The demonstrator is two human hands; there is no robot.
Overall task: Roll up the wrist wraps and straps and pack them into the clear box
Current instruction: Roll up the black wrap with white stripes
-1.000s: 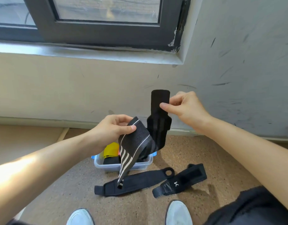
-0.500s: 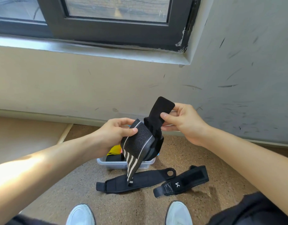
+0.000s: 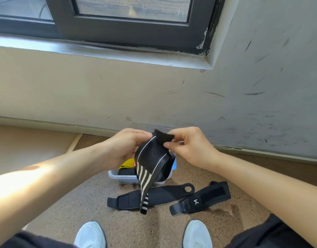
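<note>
- My left hand (image 3: 126, 145) grips the striped wrist wrap (image 3: 151, 163) by its upper fold
- My right hand (image 3: 188, 145) pinches its black end, above the clear box (image 3: 122, 177)

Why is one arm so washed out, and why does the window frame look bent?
In the head view, sunlight strikes the left forearm and overexposes it, while the right hand and the striped wrist wrap sit in softer, even light; the wide-angle lens bows the window frame and sill; the straps on the floor stay fairly sharp, casting soft shadows.
</note>
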